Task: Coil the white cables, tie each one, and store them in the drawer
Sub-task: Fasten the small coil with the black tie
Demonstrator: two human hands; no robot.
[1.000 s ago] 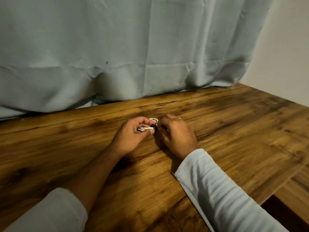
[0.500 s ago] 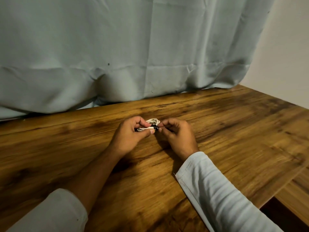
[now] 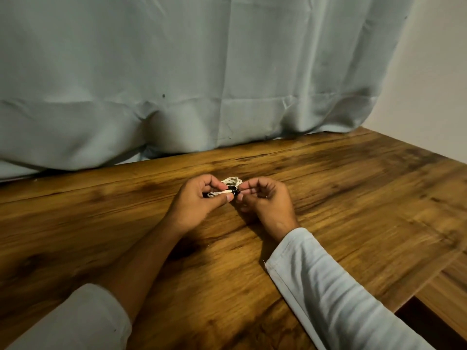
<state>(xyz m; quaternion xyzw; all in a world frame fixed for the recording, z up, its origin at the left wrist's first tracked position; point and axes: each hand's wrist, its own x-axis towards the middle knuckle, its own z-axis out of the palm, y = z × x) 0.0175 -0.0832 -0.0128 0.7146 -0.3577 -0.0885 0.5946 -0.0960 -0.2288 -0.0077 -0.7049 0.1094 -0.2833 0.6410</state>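
Small coiled white cable bundle (image 3: 231, 181) sat above the wooden surface (image 3: 353, 198) mid-way toward its far edge, axis left-right: left hand (image 3: 199, 200) gripped it, while right hand (image 3: 265, 200), equally near, pinched what looked like the black tie band (image 3: 234, 191) tail, so cinching likely meant pulling rightward.

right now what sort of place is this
Probably a room at home: a wood-grain table set against a pale blue-grey curtain, with a plain white wall on the right. The left hand grips a coiled white cable; the right hand pinches at its black tie.
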